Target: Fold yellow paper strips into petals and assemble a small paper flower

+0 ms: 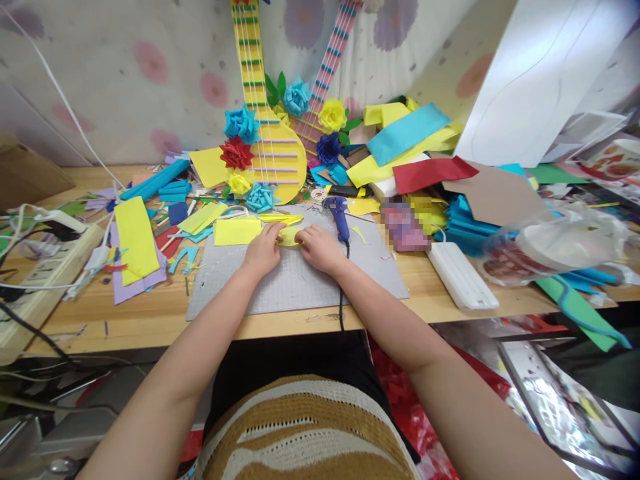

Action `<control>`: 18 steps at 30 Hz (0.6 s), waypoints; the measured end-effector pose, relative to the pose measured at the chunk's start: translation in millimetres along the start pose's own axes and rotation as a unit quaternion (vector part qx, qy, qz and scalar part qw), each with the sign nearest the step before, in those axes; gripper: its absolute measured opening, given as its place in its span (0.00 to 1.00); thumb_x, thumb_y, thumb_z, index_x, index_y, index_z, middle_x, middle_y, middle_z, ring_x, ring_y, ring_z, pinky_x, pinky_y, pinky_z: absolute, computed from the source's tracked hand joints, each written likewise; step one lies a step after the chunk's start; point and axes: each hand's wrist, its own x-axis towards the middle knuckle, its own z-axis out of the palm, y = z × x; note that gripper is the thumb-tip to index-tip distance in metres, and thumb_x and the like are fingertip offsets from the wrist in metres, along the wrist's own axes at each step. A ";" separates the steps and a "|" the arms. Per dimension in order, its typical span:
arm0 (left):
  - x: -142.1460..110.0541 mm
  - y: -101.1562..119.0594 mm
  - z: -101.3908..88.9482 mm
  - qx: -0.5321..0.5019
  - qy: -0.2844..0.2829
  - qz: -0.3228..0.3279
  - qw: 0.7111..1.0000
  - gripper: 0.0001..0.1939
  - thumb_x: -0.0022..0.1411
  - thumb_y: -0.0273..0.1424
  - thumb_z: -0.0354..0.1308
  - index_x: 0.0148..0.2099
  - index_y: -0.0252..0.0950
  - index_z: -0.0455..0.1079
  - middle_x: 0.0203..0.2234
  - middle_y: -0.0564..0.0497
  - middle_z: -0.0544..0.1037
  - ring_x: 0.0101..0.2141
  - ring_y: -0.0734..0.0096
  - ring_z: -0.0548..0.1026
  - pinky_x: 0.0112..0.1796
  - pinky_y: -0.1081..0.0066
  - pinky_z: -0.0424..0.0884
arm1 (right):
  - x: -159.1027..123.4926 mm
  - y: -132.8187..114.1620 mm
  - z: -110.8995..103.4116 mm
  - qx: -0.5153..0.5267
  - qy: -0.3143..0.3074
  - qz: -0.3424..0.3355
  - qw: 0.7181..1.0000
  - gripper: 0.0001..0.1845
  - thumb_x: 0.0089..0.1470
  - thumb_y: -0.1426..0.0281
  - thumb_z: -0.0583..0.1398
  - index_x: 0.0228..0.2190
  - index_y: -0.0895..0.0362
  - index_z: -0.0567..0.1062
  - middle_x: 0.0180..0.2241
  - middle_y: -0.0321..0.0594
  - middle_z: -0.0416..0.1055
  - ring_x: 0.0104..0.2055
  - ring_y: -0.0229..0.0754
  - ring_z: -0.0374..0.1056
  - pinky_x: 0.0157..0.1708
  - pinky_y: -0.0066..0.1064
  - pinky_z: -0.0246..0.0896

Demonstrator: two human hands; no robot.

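Observation:
Between my two hands lies a small piece of yellow paper [289, 236] above the grey cutting mat [280, 287]. My left hand [265, 250] has its fingers closed on the paper's left end. At the other end, my right hand [319, 248] pinches it with curled fingers. Just left of my left hand rests a flat yellow paper rectangle [237, 231]. A folded yellow strip [281, 218] sits behind the hands. Beside my right hand stands a blue hot glue gun [339, 217], its black cord running to the table's front edge.
A yellow paper guitar [280, 160] with paper flowers leans at the back, a pink one [325, 73] behind it. Coloured paper scraps cover both sides. A power strip [45, 287] is at left; a white power bank-like box [463, 275] and a plastic-wrapped cup [550, 247] are at right.

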 end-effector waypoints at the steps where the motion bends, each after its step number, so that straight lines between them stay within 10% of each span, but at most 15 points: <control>1: -0.1 -1.3 -0.1 -0.008 -0.005 0.015 1.000 0.30 0.48 0.16 0.45 0.55 0.36 0.60 0.52 0.46 0.66 0.42 0.69 0.73 0.46 0.68 0.68 | 0.0 1.5 -0.4 0.002 0.007 0.008 1.000 0.10 0.51 0.77 0.51 0.35 0.57 0.70 0.35 0.43 0.70 0.42 0.45 0.59 0.37 0.32 0.52; 18: 0.4 -3.4 6.9 -0.041 0.003 0.080 0.996 0.30 0.49 0.22 0.53 0.57 0.36 0.57 0.51 0.44 0.62 0.54 0.64 0.62 0.51 0.65 0.65 | 2.5 -0.9 1.4 0.011 -0.003 0.028 1.000 0.12 0.51 0.76 0.51 0.37 0.58 0.70 0.36 0.43 0.72 0.39 0.43 0.64 0.38 0.32 0.54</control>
